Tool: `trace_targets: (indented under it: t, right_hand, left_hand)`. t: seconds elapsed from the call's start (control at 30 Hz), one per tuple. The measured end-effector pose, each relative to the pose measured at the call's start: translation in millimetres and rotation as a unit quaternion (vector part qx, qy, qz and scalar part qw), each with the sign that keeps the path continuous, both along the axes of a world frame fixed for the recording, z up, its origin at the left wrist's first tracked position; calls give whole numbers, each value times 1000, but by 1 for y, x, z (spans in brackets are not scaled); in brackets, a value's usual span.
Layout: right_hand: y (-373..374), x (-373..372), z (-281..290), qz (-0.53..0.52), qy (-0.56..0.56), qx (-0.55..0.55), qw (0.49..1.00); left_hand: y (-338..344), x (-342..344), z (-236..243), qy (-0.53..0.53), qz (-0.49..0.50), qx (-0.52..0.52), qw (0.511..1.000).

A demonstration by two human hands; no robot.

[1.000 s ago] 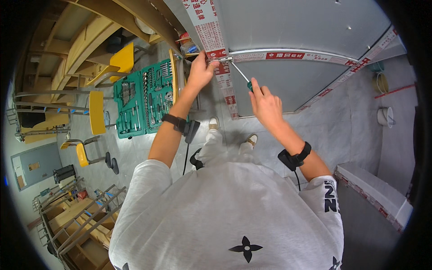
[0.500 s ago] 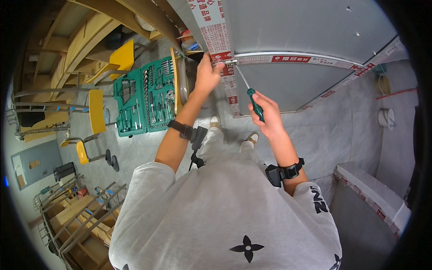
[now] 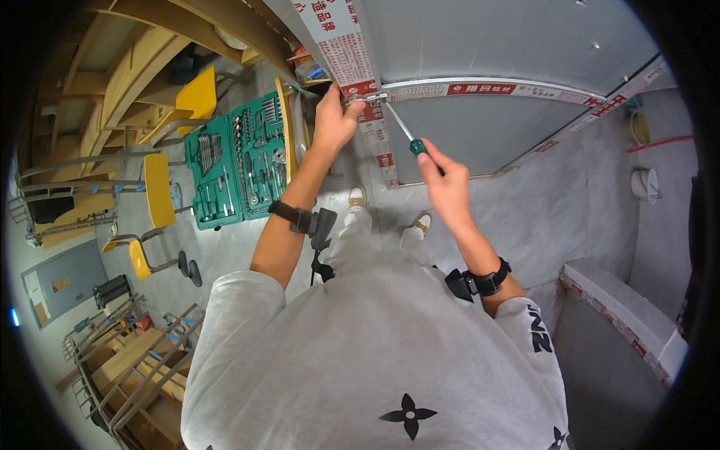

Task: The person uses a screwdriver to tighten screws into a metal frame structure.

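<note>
My right hand [image 3: 448, 184] is closed around the green handle of a screwdriver [image 3: 403, 124]. Its shaft slants up and left, and the tip meets a small silver metal fitting [image 3: 373, 97], perhaps a hinge. That fitting lies across the upright edge strip of a grey panelled frame [image 3: 480, 127], where a crossbar joins it. My left hand [image 3: 335, 120] pinches the fitting's left end between thumb and fingers; its fingertips are partly hidden behind the edge. Red and white printed film covers the strip and the crossbar.
An open green socket-and-wrench case [image 3: 238, 165] lies to the left. Beyond it are yellow chairs [image 3: 159, 191] and wooden desks or shelving [image 3: 127, 82]. Dark slippers [image 3: 193, 271] lie on the tiled floor. A white bucket [image 3: 645, 184] and another film-edged grey unit [image 3: 615, 315] stand at right.
My right hand has shifted up the screwdriver handle and now covers more of it. The left hand keeps its pinch on the fitting, and the whole view has drifted slightly.
</note>
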State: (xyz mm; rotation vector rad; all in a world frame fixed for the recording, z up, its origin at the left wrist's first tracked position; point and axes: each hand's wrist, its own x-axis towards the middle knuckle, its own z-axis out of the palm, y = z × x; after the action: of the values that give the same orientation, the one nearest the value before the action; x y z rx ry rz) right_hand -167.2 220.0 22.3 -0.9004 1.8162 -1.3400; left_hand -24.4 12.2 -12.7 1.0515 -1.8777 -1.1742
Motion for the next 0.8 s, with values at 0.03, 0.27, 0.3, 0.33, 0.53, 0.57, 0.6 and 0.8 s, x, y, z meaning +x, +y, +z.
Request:
trace_targets:
  t: [0.03,0.27,0.3,0.33,0.53,0.57,0.6,0.8]
  right_hand:
    - [2,-7,3,-17,-313,29,949]
    - [13,8,-5,-8,-728,-48,684]
    - [14,9,1,-12,-716,-49,697]
    - [15,11,8,-17,-713,-53,699]
    - [22,15,22,-42,-504,-8,862]
    - [18,13,22,-48,-407,14,912]
    - [17,5,21,-49,-304,40,951]
    - [49,-18,18,26,-396,108,912]
  left_hand:
    - [0,2,0,0,2,0,1000]
    - [1,6,3,12,-22,22,999]
    - [1,7,6,27,-30,59,997]
    - [0,7,5,30,-37,60,997]
    - [-10,15,-4,64,-87,40,993]
    - [-11,16,0,68,-94,44,992]
    - [-9,14,8,34,-102,51,993]
    - [-18,16,-5,65,-114,47,990]
